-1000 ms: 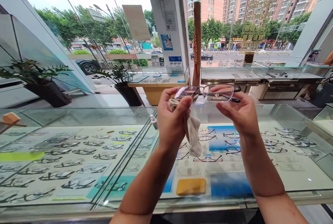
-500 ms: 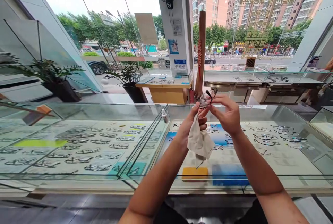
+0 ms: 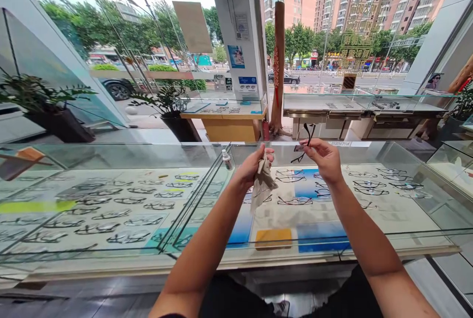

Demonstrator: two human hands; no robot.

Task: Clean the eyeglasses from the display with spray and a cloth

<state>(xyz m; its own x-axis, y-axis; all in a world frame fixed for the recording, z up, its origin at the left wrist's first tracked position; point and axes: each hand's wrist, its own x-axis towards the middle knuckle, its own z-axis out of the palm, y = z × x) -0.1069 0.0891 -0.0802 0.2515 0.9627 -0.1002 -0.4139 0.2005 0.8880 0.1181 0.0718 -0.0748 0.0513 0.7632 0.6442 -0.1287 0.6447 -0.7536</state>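
Above the glass counter, my right hand [image 3: 325, 159] pinches a pair of dark-framed eyeglasses [image 3: 309, 136], its temple arms pointing up and down to the left of my fingers. A beige cleaning cloth [image 3: 263, 184] hangs from my left hand [image 3: 253, 164], gripped between thumb and fingers. The two hands are apart, and the cloth does not touch the eyeglasses. Just left of my left hand, a small white spray bottle [image 3: 226, 159] stands on the counter top.
Beneath my arms runs a glass display counter [image 3: 218, 254] with rows of eyeglasses inside. A yellow case [image 3: 273, 238] lies under the glass. Farther off are a wooden-sided display table [image 3: 232, 129], a potted plant [image 3: 177, 118] and a wooden post [image 3: 279, 61].
My hands have moved apart: the left went left and a little down with the cloth, off the eyeglasses. The eyeglasses now hang from my right hand alone. The view has shifted slightly.
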